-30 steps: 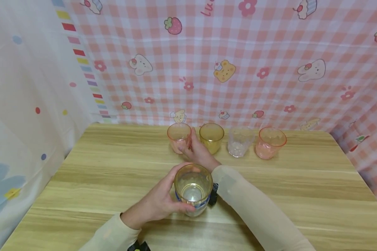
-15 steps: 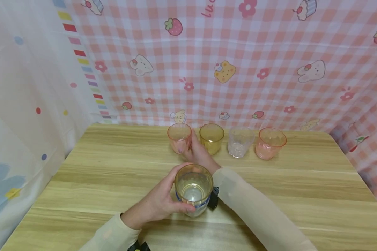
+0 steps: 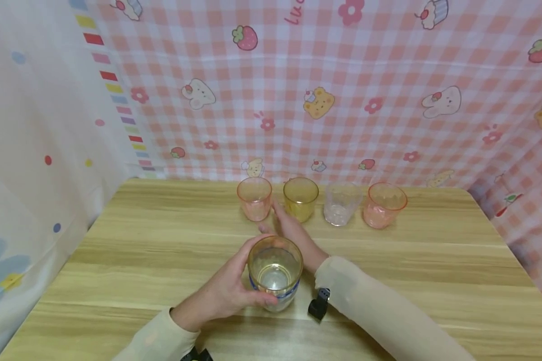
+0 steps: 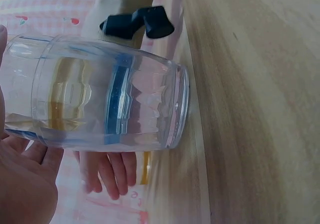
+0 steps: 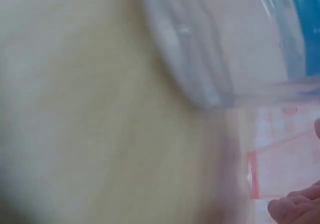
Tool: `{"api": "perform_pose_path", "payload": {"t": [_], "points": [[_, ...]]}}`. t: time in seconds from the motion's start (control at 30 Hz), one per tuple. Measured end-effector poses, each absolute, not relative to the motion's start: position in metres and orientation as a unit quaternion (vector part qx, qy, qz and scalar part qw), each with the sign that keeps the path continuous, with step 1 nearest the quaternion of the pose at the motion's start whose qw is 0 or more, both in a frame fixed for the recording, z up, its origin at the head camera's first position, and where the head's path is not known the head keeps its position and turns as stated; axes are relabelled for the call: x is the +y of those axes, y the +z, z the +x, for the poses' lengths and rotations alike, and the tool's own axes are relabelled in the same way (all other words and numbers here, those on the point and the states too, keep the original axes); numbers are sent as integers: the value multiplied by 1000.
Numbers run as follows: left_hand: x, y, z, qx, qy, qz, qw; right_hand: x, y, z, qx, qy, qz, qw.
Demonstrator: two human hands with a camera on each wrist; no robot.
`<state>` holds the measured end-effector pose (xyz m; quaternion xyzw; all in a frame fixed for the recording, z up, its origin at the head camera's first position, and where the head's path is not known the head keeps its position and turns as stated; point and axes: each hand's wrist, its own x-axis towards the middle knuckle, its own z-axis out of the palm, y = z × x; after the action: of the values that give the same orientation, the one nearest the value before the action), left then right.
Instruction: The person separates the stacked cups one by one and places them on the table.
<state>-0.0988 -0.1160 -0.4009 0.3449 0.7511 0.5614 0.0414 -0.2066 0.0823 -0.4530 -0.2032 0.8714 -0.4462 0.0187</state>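
In the head view my left hand (image 3: 228,291) grips a stack of nested plastic cups (image 3: 274,276), thumb on the near side. A yellow rim tops the stack, and a blue band shows below it. The left wrist view shows the clear wall of this stack (image 4: 145,94) just above the table. Behind it, my right hand (image 3: 300,243) is stretched out with extended fingers, close to the left pink cup (image 3: 255,203) and holding nothing. That cup stands upright. In the right wrist view fingertips (image 5: 287,210) are apart from a pink cup (image 5: 282,166).
Along the back of the wooden table (image 3: 162,240), right of the left pink cup, stand a yellow cup (image 3: 300,200), a clear cup (image 3: 341,205) and another pink cup (image 3: 384,205). A pink checked cloth (image 3: 275,100) hangs directly behind the table.
My right hand has let go of the left pink cup and drawn back towards me. The cup stays in place. My left hand still holds the stack; the head view has shifted slightly.
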Motion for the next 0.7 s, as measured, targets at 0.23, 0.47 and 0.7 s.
{"api": "perform_pose_path", "payload": {"t": [0.23,0.47,0.7], "points": [[-117,-400,-97,767,548,329,45,103,-435,-177,828,-485,-279,30],[-116,-401,-98,761,555,332,53,118,-411,-151,812,-541,-211,51],[-116,-400,-99,747,566,345,58,139,-394,-131,810,-559,-178,19]]}}
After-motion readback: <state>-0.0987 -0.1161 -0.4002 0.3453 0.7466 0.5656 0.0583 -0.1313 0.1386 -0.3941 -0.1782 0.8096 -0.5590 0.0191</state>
